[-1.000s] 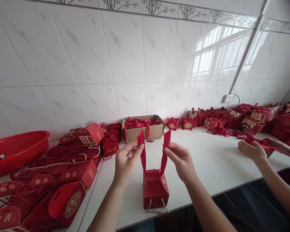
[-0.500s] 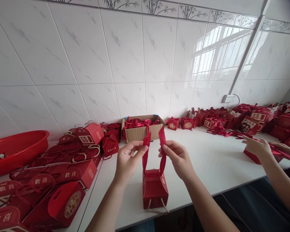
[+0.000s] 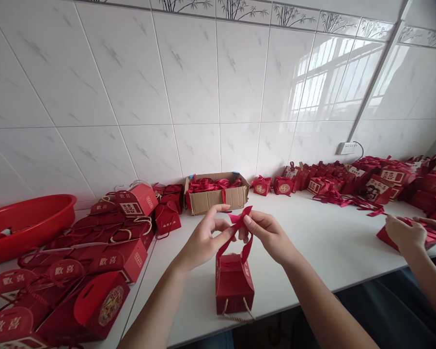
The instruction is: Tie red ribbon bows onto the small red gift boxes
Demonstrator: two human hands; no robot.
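Observation:
A small red gift box [image 3: 234, 286] with a gold rope handle stands near the front edge of the white table [image 3: 294, 242]. A red ribbon [image 3: 247, 249] rises from both sides of the box, and its two ends cross above it. My left hand [image 3: 207, 237] pinches the ribbon near the crossing, with its upper fingers spread. Just right of it, my right hand [image 3: 269, 235] holds the crossing between thumb and fingers. Neither hand touches the box.
A cardboard box [image 3: 218, 199] of red ribbons stands by the wall. Red boxes [image 3: 121, 259] and a red basin [image 3: 29, 228] lie left. More red boxes [image 3: 376, 189] line the right back. Another person's hands [image 3: 407, 235] hold a red box at the right.
My hands have come together, and the ribbon ends, upright and apart before, now cross. The other person's hands and red box have shifted right and down.

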